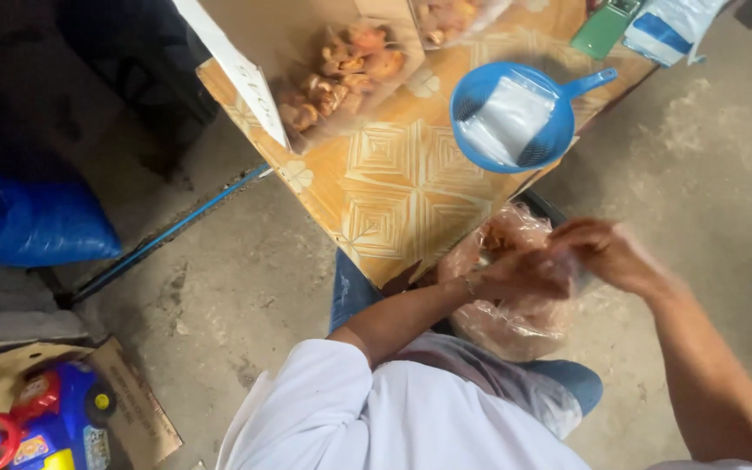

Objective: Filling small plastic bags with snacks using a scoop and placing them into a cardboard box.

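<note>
Head view: both hands work at a clear plastic bag (515, 309) of pale brownish pieces, which rests on the person's lap just below the edge of the worktop (402, 191). The left hand (520, 274) lies on the bag's upper part, its grip closed on the plastic. The right hand (607, 252) meets it at the bag's top — fingers look pinched together on the film, though motion blur softens them.

On the patterned wooden worktop sits a blue plastic strainer (515, 117) with small clear bags inside, and farther back an open cardboard box (306, 61) beside bagged fried snacks (341, 74). On the concrete floor at lower left — a colourful toy car (41, 426) on flattened cardboard.
</note>
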